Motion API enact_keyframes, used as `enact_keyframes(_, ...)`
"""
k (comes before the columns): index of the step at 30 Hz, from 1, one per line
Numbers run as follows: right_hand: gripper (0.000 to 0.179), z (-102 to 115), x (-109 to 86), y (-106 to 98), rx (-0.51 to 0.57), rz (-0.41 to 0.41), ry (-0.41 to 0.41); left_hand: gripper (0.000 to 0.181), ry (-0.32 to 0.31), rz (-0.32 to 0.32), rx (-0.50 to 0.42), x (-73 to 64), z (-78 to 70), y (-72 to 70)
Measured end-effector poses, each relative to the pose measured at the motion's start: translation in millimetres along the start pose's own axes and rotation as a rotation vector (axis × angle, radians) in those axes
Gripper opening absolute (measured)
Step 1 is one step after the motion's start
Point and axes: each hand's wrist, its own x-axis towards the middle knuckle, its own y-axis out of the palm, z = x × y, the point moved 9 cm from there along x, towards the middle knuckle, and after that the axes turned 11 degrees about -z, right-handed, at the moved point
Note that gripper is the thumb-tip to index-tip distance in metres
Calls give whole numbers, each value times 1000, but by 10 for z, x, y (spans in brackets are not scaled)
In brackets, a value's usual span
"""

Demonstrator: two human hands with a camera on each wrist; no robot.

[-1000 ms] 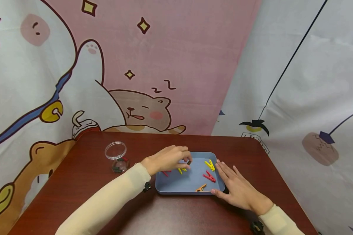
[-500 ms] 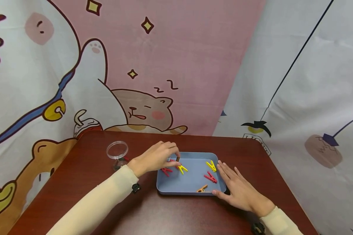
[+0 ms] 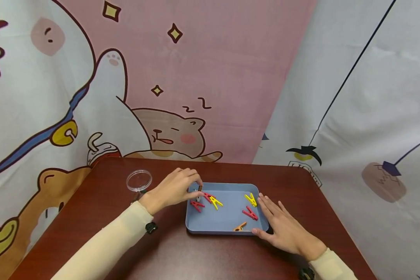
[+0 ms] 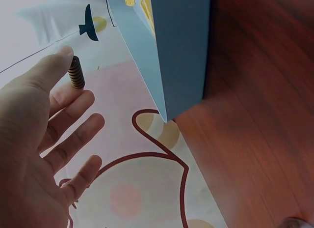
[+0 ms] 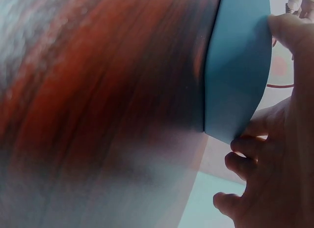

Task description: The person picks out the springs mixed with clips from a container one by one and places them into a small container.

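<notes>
My left hand [image 3: 173, 188] pinches a small dark coil spring [image 4: 76, 72] between thumb and index finger, its other fingers loosely extended. In the head view it hovers over the left end of a blue tray [image 3: 227, 223]. Below and beside it, red clothespins [image 3: 196, 205] and a yellow clothespin [image 3: 215, 202] lie in the tray. Toward the right are another yellow clothespin [image 3: 251, 200], a red clothespin [image 3: 250, 213] and an orange clothespin [image 3: 240, 226]. My right hand [image 3: 288, 229] rests against the tray's right edge, fingers straight and thumb at the near corner.
A round clear dish [image 3: 139, 180] stands left of the tray, with dark small things just behind my left wrist, partly hidden. The brown table [image 3: 210, 256] ends at a cartoon-printed curtain [image 3: 227, 77].
My left hand has moved left over the tray with the spring, uncovering the clothespins there. The right hand stays at the tray's edge.
</notes>
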Motion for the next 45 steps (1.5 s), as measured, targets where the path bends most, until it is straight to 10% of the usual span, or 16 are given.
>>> enact_keyframes(45,114,4,-2,3,18,-3,6,35,-249,-165,59,-594,758,-762)
